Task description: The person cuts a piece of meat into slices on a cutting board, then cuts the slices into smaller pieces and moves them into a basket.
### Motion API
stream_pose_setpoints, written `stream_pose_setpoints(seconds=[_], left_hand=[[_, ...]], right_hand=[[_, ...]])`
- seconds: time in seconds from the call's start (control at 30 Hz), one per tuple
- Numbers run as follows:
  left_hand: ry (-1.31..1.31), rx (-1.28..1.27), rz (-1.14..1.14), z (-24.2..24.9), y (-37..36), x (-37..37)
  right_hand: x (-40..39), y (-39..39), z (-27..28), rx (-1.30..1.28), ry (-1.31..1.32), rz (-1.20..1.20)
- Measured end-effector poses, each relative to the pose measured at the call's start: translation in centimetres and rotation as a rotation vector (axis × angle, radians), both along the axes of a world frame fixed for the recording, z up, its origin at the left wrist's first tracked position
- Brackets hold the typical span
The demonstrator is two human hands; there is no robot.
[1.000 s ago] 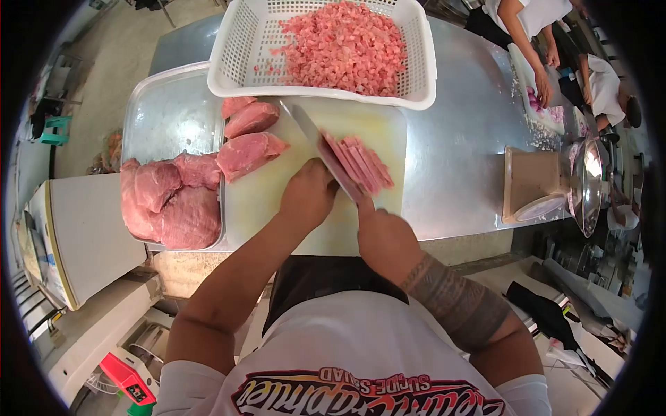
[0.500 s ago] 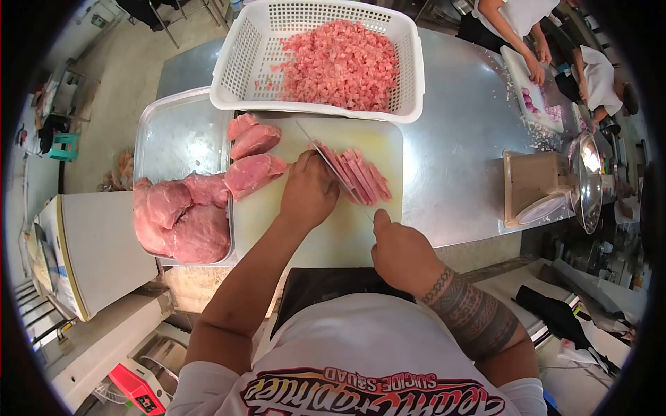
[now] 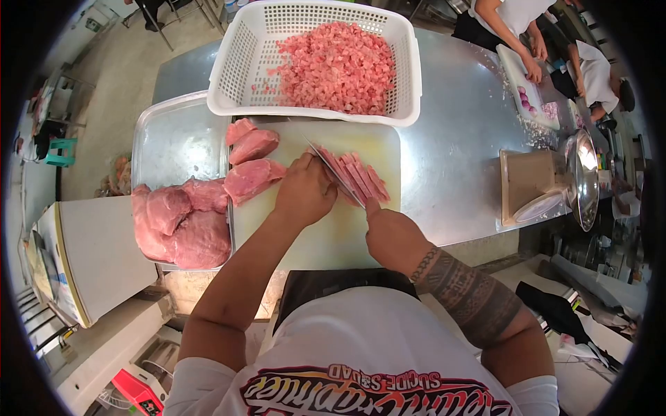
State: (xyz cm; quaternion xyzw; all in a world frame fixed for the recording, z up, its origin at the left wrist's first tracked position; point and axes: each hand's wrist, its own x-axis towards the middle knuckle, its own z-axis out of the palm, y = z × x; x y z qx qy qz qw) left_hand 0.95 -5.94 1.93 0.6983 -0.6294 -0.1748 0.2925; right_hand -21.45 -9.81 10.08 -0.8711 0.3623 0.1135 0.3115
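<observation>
My right hand (image 3: 394, 237) is closed round the handle of a knife (image 3: 338, 173), whose blade slants up and left along pink meat strips (image 3: 361, 175). On the blade's left side, my left hand (image 3: 305, 187) has its fingers bent together at the meat; what lies under them is hidden. The strips rest on a pale cutting board (image 3: 312, 243). Larger meat pieces (image 3: 252, 180) lie at the board's left edge. Big chunks of meat (image 3: 182, 225) fill the lower part of a metal tray (image 3: 143, 132).
A white perforated basket (image 3: 411, 76) with diced meat (image 3: 340, 66) stands beyond the board. At right on the metal table (image 3: 451, 159) is a scale (image 3: 534, 187). Farther back, a co-worker's hands (image 3: 534, 59) are over a white board (image 3: 511, 66) with purple onions (image 3: 524, 99).
My right hand has moved slightly up and left with the knife, its handle end now nearer the strips. My left hand has shifted slightly left. The view has shifted a little.
</observation>
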Motion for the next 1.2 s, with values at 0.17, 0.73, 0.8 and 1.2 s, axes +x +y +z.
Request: stream_pose_setpoints(seconds=[0.17,0.73,0.8,1.2], left_hand=[[-0.056,-0.011,-0.057,0.7,0.2,0.2],[0.011,-0.139,0.047,-1.7,0.2,1.5],[-0.033,-0.148,0.074,-3.0,-0.6,1.9],[0.135,0.238,0.063,0.0,0.2,1.0]], right_hand=[[2.1,-0.2,-2.2,0.025,-0.039,-0.112],[-4.6,1.0,-1.1,0.048,0.015,-0.154],[-3.7,0.8,-2.1,0.012,-0.035,-0.14],[-6.2,0.3,-1.3,0.177,-0.014,0.013]])
